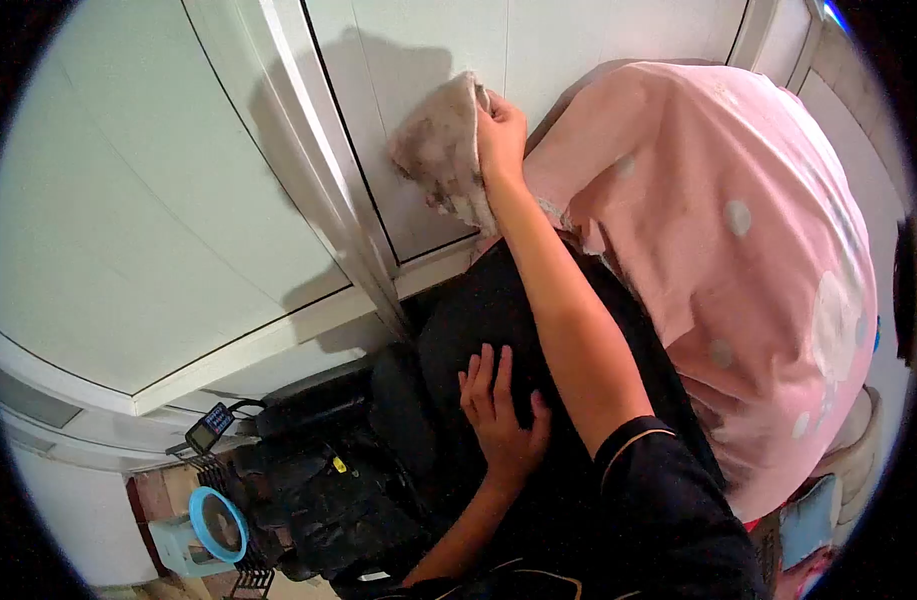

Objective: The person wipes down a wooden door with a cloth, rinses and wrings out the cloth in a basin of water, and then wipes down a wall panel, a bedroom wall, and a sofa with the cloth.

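Note:
My right hand (502, 135) pinches the upper edge of a stained, light-coloured cloth (440, 150) against or close before a pale wall panel (418, 60). The cloth hangs down to the left of my fingers, with dark smudges on its lower part. Lower down, my left hand (503, 410) lies with fingers spread on a black padded surface (458, 320); it holds nothing. Beside my right forearm bulges a pink cover (698, 250) with pale spots, draped over something large that is hidden.
White frame bars (318, 130) divide the panels. At the lower left are a small display console (210, 428), a black bag-like heap (348, 495) with a yellow tag, and a blue-rimmed round basin (241, 540) near a pale stool (173, 545). A grey-blue cushion (810, 522) lies at the lower right.

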Motion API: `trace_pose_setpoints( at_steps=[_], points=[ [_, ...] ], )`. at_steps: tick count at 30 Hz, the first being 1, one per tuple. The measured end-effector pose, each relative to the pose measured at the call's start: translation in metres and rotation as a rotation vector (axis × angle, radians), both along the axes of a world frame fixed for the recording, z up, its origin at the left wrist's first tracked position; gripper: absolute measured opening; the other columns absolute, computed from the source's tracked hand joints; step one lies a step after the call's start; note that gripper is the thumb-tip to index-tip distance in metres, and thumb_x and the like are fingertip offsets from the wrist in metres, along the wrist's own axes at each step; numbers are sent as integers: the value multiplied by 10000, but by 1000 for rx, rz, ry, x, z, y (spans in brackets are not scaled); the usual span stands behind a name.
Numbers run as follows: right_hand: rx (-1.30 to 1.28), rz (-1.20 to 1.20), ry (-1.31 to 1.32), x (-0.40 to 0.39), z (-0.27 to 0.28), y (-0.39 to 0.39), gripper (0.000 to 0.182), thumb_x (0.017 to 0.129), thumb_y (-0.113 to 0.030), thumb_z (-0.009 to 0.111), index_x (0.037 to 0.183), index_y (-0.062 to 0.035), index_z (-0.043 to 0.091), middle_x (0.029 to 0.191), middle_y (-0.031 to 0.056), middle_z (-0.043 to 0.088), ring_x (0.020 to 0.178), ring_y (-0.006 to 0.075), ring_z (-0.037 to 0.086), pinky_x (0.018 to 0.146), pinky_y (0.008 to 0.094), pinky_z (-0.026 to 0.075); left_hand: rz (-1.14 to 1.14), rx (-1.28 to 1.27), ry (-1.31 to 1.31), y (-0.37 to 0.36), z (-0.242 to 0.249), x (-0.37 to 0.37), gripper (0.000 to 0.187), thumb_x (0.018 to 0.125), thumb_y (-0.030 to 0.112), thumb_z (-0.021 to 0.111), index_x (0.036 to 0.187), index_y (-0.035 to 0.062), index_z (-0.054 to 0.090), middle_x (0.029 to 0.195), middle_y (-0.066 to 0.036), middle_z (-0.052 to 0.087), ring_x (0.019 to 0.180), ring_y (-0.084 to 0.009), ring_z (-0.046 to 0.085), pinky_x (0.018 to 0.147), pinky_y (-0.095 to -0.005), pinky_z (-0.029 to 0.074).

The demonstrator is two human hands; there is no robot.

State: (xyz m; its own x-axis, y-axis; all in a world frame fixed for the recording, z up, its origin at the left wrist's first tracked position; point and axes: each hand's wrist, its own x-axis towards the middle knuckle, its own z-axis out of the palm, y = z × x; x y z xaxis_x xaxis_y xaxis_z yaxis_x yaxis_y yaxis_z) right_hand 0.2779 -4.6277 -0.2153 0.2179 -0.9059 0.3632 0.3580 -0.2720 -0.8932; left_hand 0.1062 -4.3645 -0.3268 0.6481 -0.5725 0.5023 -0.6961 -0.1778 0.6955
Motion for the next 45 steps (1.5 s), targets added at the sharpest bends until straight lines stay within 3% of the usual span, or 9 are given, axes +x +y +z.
trace_pose_setpoints(
  at_steps=[23,28,31,34,39,41,42,44,45],
  points=[
    [-179,28,-120,2,47,-10,303,877,-275,659,872,25,702,632,41,608,594,103,474,585,316,434,-7,-4,23,-2,-1,1,595,817,93,610,1390,24,464,1457,-199,397,1378,-375,324,1154,-540,201],
    [-300,-30,86,14,-18,25,277,896,-199,640,955,70,672,667,63,627,639,87,517,588,310,456,13,-4,23,-2,3,1,600,817,104,625,1391,28,467,1458,-189,402,1376,-363,330,1149,-534,218],
    [-409,-107,307,21,-31,48,266,885,-213,650,924,50,655,621,180,554,559,150,490,571,339,434,18,-22,13,-4,-1,1,601,813,110,641,1385,29,476,1455,-182,410,1375,-352,335,1146,-529,233],
    [-496,-79,303,23,-36,59,221,861,-207,663,871,12,638,672,247,534,541,376,429,544,390,415,19,-30,10,-4,-2,1,599,815,116,642,1384,30,474,1457,-185,406,1376,-356,333,1146,-533,231],
    [-632,-50,325,33,-24,77,213,877,-188,669,875,24,653,616,191,585,522,292,558,556,365,467,21,-51,12,-6,-2,2,590,824,124,617,1383,23,456,1461,-203,395,1368,-388,335,1147,-547,202],
    [-283,243,260,28,-24,81,202,878,-160,654,838,37,643,631,199,629,555,249,674,505,393,491,15,-65,16,-4,-2,0,588,824,132,620,1380,25,459,1464,-203,394,1371,-391,332,1145,-545,206],
    [-347,151,126,32,-29,79,249,885,-203,685,861,45,671,628,54,632,536,118,622,474,320,491,34,-50,24,-7,-1,2,588,824,132,620,1380,25,459,1464,-203,394,1371,-391,332,1145,-545,206],
    [-408,246,334,49,-47,46,278,911,-241,636,964,30,676,647,77,653,482,127,606,449,291,504,16,-75,-9,-12,-5,5,596,816,141,631,1375,22,464,1466,-198,396,1367,-389,339,1143,-540,210],
    [-363,332,433,41,-48,45,322,883,-279,638,1018,12,675,806,174,706,672,229,694,619,393,530,13,-118,-13,-11,-8,5,610,806,145,640,1377,21,464,1464,-197,400,1363,-389,345,1144,-536,211]
  ],
)
